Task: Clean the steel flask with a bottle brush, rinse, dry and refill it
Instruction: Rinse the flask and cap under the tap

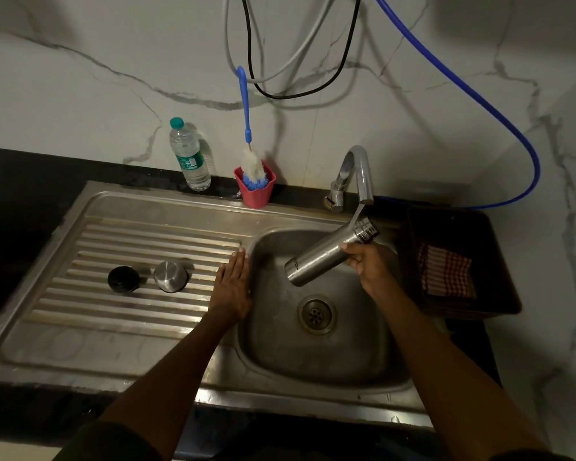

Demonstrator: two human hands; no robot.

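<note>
My right hand (pixel 368 264) grips the steel flask (pixel 326 254) over the sink basin (pixel 280 344). The flask is tilted, its open threaded mouth up under the tap spout (pixel 363 181), where a thin stream of water meets it. My left hand (pixel 231 284) rests flat with straight fingers on the draining board's edge beside the basin. A black inner cap (pixel 123 278) and a steel outer cap (pixel 171 276) sit on the ribbed draining board (pixel 97 311). The bottle brush (pixel 248 134), with a blue handle and white bristles, stands in a pink cup (pixel 256 193) at the wall.
A clear plastic water bottle (pixel 189 154) with a teal cap stands on the counter by the wall. A dark tray (pixel 499 261) right of the sink holds a red checked cloth (pixel 446 274). A blue hose (pixel 499 114) and cables hang along the marble wall.
</note>
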